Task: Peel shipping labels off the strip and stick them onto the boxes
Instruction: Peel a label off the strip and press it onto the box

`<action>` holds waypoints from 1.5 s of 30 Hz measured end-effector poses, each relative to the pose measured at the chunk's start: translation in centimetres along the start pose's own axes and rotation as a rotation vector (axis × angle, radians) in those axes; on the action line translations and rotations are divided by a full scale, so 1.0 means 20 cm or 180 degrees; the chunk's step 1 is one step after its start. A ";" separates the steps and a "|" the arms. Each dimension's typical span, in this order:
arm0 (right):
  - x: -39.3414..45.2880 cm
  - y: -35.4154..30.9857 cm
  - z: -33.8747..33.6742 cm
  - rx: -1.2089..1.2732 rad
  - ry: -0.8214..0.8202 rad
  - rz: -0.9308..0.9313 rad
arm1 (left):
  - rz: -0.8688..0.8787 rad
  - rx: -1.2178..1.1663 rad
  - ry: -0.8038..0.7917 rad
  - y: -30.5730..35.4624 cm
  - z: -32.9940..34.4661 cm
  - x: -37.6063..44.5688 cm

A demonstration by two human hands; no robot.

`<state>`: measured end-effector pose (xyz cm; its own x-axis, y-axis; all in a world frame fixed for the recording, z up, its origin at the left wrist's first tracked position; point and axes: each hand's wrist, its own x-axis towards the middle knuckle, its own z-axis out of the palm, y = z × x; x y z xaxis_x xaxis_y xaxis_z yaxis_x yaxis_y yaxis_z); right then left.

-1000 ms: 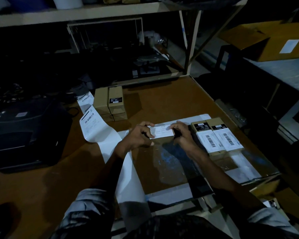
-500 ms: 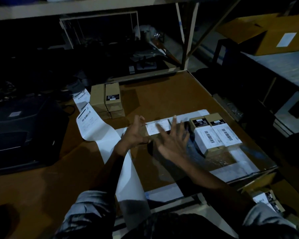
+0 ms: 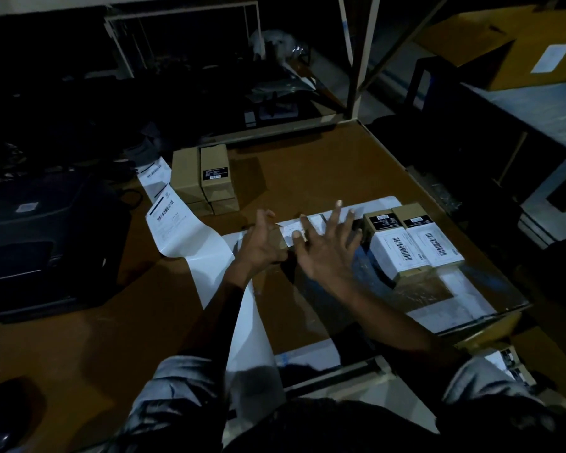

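A dim storeroom is seen, with a brown bench (image 3: 324, 165) under metal shelving. Between the hands a small cardboard box (image 3: 283, 238) is found, its top partly covered by a white shipping label (image 3: 296, 228). The box is gripped at its near-left end by the left hand (image 3: 262, 243), whose fingers are curled round it. The right hand (image 3: 327, 250) is held just over the label with fingers spread and straight; whether they press on it cannot be told, as the hand is blurred.

Just right of the right hand, two labelled boxes (image 3: 412, 246) are laid side by side, touching each other, on a sheet of clear plastic. Beyond the left hand, well apart, a stack of unlabelled boxes (image 3: 206, 184) is set. From that side a white label strip (image 3: 190, 233) is run past the left wrist and down toward the person's lap; printed labels are seen on its far end. A dark printer (image 3: 46, 243) is placed far left of the left hand. A large carton (image 3: 517, 50) is seen on another surface, far right.
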<state>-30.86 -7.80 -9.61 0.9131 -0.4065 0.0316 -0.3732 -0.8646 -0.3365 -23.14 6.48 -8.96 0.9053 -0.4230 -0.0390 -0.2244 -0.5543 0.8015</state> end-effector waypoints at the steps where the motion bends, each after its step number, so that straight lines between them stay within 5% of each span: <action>1: -0.03 -0.05 0.02 -0.0082 0.0010 -0.0149 | 0.0030 -0.0006 0.0019 -0.01 0.00 0.00; 5: -0.07 -0.09 0.05 -0.0368 -0.0055 -0.0692 | 0.0139 0.0034 0.0028 -0.01 0.00 -0.01; 11: 0.04 0.12 -0.05 -0.0054 0.0057 0.0226 | -0.0015 0.0083 -0.0089 -0.01 0.00 -0.01; 18: -0.12 0.02 0.03 -0.0371 -0.0079 -0.0532 | -0.0033 0.0027 -0.0041 0.01 0.00 -0.01; 24: 0.03 0.14 -0.08 0.0366 -0.0277 -0.0397 | 0.0279 0.0545 -0.0217 0.01 -0.02 -0.03; 29: 0.14 0.21 -0.13 0.0933 -0.0227 -0.0551 | 0.0398 0.0839 0.0237 0.04 0.03 -0.03; 36: 0.10 0.17 -0.05 0.0989 0.0133 -0.0273 | 0.0368 0.0896 0.0230 0.00 0.04 0.01; 45: 0.17 0.26 -0.10 0.1407 0.0211 -0.0728 | 0.0344 0.0702 -0.0024 -0.06 0.01 0.03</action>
<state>-30.06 -14.33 -9.34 0.9457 -0.2514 0.2059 -0.0464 -0.7317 -0.6801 -22.38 6.70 -10.08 0.8692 -0.4933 0.0349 -0.3940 -0.6482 0.6516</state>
